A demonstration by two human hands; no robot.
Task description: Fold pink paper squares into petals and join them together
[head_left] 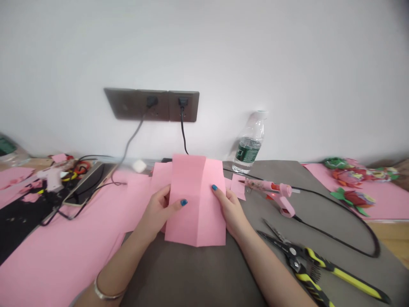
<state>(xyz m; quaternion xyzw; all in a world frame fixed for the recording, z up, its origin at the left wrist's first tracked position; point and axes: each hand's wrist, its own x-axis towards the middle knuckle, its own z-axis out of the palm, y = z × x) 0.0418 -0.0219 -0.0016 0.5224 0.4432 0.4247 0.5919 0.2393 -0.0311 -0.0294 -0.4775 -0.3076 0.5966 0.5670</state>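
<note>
A pink sheet of paper [195, 200], creased down its middle, is held upright over the grey table top [198, 277]. My left hand [159, 211] grips its left edge, thumb on the front with a blue nail. My right hand [230, 209] grips the right edge in the same way. Both hands are closed on the sheet. Smaller pink paper pieces [238, 186] lie just behind it.
A pink glue gun [276, 194] with a black cord lies to the right, yellow-handled scissors [315, 264] nearer me. A water bottle [249, 143] stands by the wall. Large pink sheets [73, 238] cover the left, with a phone [87, 183]. Paper flowers [354, 187] lie far right.
</note>
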